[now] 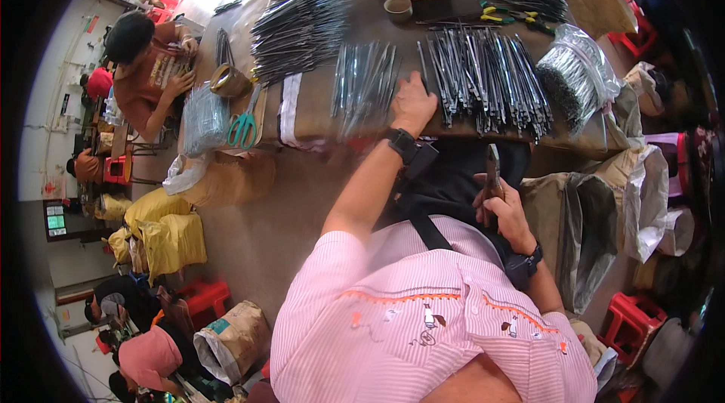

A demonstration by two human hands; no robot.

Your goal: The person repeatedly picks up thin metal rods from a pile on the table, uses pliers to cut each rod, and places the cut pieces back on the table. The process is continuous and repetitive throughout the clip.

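Observation:
My left hand [414, 106] rests at the table's near edge, between two spreads of thin metal rods. Its fingers are curled; what they grip, if anything, is hidden. On its left lies a smaller, blurred bunch of rods [364, 86], some under a clear sheen. To its right is a wide row of dark rods [487, 82], their ends toward me. Lower down, in front of my body, my right hand [507, 214] is closed around a tool that looks like pliers [493, 176], with grey metal jaws pointing up and brownish handles.
A larger heap of rods [298, 33] lies farther left. Teal-handled scissors [242, 129], a tape roll [230, 81] and yellow-green pliers [498, 16] are on the table [313, 93]. A plastic-wrapped bundle [578, 74] sits right. A person [147, 71] works at the left; sacks [589, 229] stand right.

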